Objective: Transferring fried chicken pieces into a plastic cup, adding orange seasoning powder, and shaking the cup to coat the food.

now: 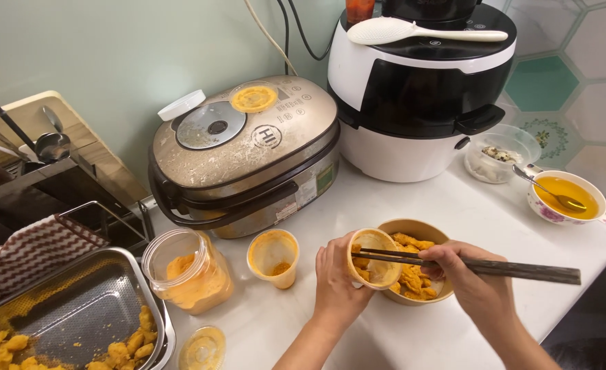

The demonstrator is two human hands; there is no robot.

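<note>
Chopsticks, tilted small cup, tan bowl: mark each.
chopsticks point(495, 268), head view, mid-shaft right of the right hand
small cup point(378, 268), head view, inner wall
tan bowl point(412, 227), head view, far rim

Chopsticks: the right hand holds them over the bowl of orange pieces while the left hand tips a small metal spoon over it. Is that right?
Not quite. In the head view the left hand holds a small plastic cup tilted over the bowl, not a metal spoon. The rest stands: the right hand holds the chopsticks over the bowl of orange pieces.
</note>
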